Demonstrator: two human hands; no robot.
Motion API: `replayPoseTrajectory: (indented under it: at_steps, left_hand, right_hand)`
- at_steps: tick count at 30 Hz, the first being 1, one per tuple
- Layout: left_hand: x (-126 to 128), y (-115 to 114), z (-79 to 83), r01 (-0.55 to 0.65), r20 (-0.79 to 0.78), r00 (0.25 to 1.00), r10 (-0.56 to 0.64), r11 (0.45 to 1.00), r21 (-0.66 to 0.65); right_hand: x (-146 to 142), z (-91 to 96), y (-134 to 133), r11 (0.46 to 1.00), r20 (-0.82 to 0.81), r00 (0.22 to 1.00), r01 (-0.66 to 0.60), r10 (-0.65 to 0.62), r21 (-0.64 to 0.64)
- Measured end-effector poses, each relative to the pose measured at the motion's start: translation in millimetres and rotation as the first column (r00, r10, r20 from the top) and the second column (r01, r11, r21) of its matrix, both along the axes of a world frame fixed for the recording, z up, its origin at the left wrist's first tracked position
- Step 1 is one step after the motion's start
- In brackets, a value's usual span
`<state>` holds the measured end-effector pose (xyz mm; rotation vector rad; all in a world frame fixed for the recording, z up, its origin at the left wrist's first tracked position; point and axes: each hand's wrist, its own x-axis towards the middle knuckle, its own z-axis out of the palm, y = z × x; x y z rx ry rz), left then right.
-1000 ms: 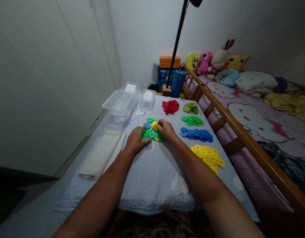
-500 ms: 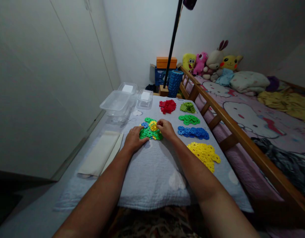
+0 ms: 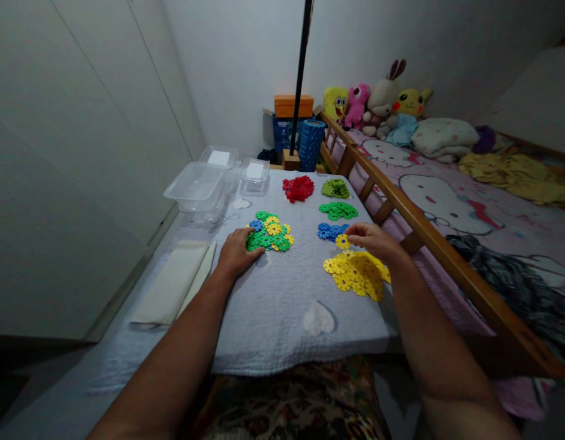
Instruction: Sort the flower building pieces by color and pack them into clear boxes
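Observation:
My right hand [image 3: 372, 239] pinches a yellow snowflake disc [image 3: 342, 241] just above the yellow disc pile [image 3: 356, 273], in front of the blue discs [image 3: 328, 231], which it partly hides. My left hand [image 3: 239, 249] rests on the table with thumb and fingers apart, touching the left edge of a mixed pile [image 3: 269, 239] of green, yellow and a few blue discs. Behind the blue ones lie a green pile [image 3: 338, 211], a light green pile [image 3: 336, 189] and a red pile [image 3: 299, 189].
Clear plastic boxes [image 3: 195, 181] stand at the table's back left, with a smaller lidded box [image 3: 255, 174] beside them. A folded beige cloth [image 3: 172, 281] lies at left. The wooden bed rail [image 3: 392, 195] runs along the right side. A black pole [image 3: 299, 79] rises behind the table.
My right hand has moved from the mixed pile to the right with a yellow snowflake disc, over to the yellow pile. My left hand stays by the mixed pile. The view has shifted somewhat.

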<state>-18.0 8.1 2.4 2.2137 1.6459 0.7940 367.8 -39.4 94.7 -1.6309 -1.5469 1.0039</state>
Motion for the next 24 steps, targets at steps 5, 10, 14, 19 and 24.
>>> replayPoseTrajectory:
  at_steps: [5,10,14,19,24]
  left_hand:
    - [-2,3,-4.5,0.008,-0.011,1.0,-0.008,1.0,0.011]
    - [-3,5,-7.8,0.007,-0.022,1.0,-0.006,1.0,0.024]
    - [-4,5,-7.8,-0.003,-0.022,1.0,0.004,1.0,0.03]
    - [-3,4,-6.3,-0.014,-0.004,1.0,0.014,1.0,0.022]
    - [-3,3,-4.7,-0.029,0.009,1.0,0.028,0.999,0.022]
  right_hand:
    - [46,-5.9,-34,0.99,0.061,0.993,0.106,-0.101,-0.094]
    - [56,-19.2,-52,0.981,0.035,0.988,0.151,-0.147,-0.123]
    - [49,-25.8,-57,0.979,0.009,0.988,0.157,-0.157,-0.134]
    - [43,-29.7,-57,0.981,0.057,0.979,0.194,-0.194,-0.003]
    - [23,-26.9,-51,0.935,0.141,0.942,0.267,-0.305,0.235]
